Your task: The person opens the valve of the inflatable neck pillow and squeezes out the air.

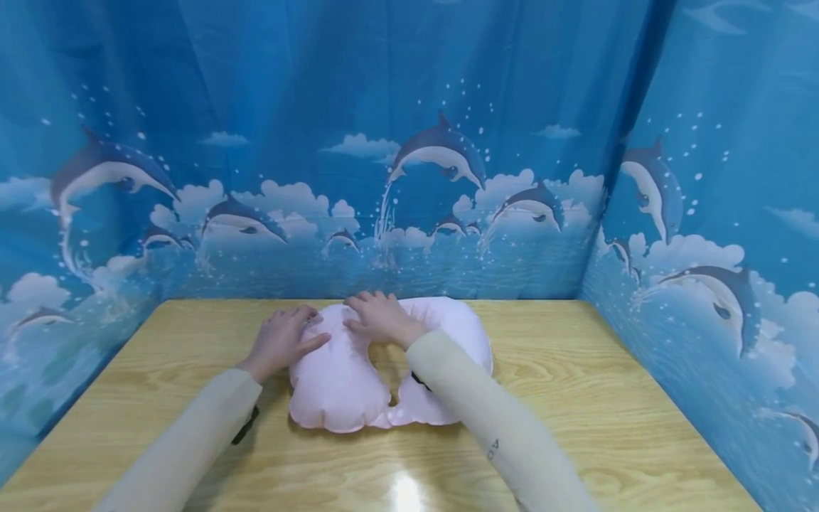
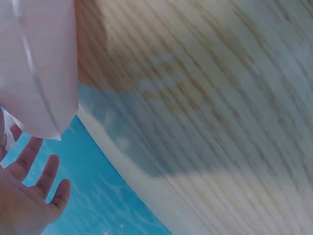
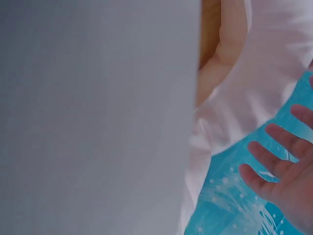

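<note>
Pink U-shaped inflatable pillow [image 1: 358, 370] lies flat mid-worktop [image 1: 576, 398], near far edge. Left hand [image 1: 281, 341] rests on its left lobe, fingers straight, loosely spread. Right hand [image 1: 380, 318] presses top of curve, fingers extended, together. Risk: uneven push slides slick pillow toward dolphin curtain [image 1: 409, 178]; hard press may strain seam or valve.

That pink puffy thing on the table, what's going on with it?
A person in pale sleeves has both hands on a pink U-shaped inflatable pillow that lies on a wooden table. The left hand rests on its left arm with fingers spread flat, and the right hand lies on the top of the curve. Neither hand grips it. A blue dolphin curtain surrounds the table.
</note>
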Available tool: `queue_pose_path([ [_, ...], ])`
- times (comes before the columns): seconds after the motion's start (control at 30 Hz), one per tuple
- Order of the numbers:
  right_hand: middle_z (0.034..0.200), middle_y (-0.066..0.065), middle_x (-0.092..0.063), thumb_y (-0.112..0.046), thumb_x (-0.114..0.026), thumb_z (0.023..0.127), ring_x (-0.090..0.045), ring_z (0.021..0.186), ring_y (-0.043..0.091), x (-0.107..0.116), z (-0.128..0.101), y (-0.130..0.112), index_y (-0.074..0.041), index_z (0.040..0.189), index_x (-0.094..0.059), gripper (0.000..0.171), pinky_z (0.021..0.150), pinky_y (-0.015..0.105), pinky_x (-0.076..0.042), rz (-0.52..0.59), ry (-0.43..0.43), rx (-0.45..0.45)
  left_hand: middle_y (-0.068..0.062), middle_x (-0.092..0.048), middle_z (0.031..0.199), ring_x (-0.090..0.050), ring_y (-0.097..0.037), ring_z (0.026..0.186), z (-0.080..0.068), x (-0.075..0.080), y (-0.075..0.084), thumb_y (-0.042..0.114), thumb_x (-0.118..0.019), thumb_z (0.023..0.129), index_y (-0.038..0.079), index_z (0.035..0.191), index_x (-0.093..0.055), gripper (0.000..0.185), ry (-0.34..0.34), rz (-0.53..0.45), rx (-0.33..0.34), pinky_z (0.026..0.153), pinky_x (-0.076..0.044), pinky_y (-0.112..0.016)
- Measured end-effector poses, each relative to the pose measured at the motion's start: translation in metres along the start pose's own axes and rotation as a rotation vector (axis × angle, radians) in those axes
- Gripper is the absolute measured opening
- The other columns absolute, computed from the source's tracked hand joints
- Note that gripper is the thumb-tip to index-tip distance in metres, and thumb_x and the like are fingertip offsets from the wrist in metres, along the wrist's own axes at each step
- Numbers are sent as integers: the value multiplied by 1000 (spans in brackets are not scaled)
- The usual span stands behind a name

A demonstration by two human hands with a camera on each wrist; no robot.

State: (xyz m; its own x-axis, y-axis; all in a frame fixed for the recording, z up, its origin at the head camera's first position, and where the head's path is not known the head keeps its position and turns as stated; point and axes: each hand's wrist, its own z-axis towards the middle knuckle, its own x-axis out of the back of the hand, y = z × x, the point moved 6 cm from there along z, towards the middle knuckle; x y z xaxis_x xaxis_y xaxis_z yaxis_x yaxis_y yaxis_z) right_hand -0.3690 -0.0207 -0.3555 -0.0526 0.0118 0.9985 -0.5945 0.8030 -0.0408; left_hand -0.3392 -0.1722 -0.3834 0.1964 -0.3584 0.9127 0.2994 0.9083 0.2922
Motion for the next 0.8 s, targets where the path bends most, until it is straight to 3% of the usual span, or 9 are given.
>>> queue_pose_path([
  [0.47, 144, 2, -37, -45, -38, 95, -34, 133, 27, -20, 3, -4, -34, 138, -36, 45, 105, 50, -28, 13, -1, -1, -13, -59, 114, -52, -39, 105, -2, -6, -3, 52, -59, 82, 10, 117, -55, 55, -8, -12, 9, 86, -35, -59],
  [0.8, 143, 2, -38, -44, -39, 95, -35, 131, 27, -27, 4, -5, -32, 138, -36, 45, 104, 53, -28, 3, 6, 2, -15, -58, 114, -51, -40, 104, -2, -9, -4, 51, -61, 81, 10, 117, -55, 55, -11, 0, 18, 84, -35, -59],
])
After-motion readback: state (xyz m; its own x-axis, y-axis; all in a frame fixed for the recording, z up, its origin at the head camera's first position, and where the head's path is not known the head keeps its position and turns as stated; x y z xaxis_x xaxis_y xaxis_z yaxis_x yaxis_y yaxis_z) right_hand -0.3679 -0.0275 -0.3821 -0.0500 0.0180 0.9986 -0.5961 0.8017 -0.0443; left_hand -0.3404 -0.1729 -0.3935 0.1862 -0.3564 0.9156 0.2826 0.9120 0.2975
